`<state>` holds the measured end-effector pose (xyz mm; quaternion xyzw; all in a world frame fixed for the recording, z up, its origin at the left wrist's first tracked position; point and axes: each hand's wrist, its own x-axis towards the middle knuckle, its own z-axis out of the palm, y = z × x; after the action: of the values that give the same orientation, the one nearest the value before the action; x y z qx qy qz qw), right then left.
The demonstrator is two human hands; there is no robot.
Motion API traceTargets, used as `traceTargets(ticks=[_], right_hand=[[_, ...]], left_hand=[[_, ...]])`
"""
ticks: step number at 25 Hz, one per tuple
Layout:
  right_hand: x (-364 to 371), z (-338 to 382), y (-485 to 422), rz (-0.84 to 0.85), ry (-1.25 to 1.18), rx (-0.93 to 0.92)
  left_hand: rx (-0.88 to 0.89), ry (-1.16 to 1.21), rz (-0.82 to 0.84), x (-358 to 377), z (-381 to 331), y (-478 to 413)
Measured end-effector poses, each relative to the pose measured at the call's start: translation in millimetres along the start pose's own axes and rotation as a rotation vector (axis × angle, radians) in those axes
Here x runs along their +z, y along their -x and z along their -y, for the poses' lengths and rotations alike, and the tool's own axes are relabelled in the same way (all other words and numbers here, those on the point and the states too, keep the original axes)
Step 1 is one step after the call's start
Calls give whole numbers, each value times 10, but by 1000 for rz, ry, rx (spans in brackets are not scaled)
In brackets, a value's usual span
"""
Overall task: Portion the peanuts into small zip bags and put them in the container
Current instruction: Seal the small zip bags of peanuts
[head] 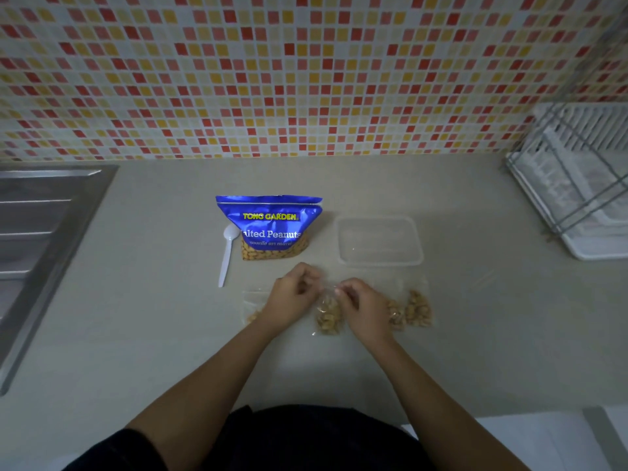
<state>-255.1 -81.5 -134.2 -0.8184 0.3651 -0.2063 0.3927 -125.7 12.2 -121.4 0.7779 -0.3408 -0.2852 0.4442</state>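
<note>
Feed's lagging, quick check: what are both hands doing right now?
Left hand: pinching the top of the small zip bag of peanuts.
Right hand: pinching the same bag's top.

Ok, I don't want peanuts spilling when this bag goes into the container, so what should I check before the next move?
1. Grip: left hand and right hand both pinch the top of the middle zip bag: ok.
2. Its zip pressed shut along the whole top: cannot tell.
3. Room: the clear container holds no bags: ok.
4. Container lid off: cannot tell.
5. Spill risk: the blue peanut pouch stands upright: ok.
6. The white spoon lies beside the pouch, away from the hands: ok.
</note>
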Motion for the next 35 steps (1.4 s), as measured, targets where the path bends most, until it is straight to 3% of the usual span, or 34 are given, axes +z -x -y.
traceTargets(ticks=[2, 4, 9, 16, 20, 26, 30, 32, 35], right_hand=[[21, 33, -10, 6, -200, 106], [58, 39, -44, 47, -251, 127], [110, 104, -111, 98, -160, 75], [105, 136, -149, 60, -58, 24], [123, 108, -161, 82, -83, 58], [159, 104, -235, 103, -359, 241], [274, 182, -247, 124, -188, 119], [326, 240, -226, 196, -92, 68], [253, 248, -168, 174, 24, -10]], left_hand=[[-29, 118, 25, -103, -21, 44], [6, 51, 67, -182, -49, 44], [142, -323, 114, -211, -148, -14], [103, -413, 105, -322, -33, -13], [28, -377, 58, -390, 29, 27], [-112, -78, 30, -313, 80, 225], [-5, -284, -101, -355, 153, 259], [71, -474, -105, -337, 197, 285], [71, -641, -69, -305, 244, 307]])
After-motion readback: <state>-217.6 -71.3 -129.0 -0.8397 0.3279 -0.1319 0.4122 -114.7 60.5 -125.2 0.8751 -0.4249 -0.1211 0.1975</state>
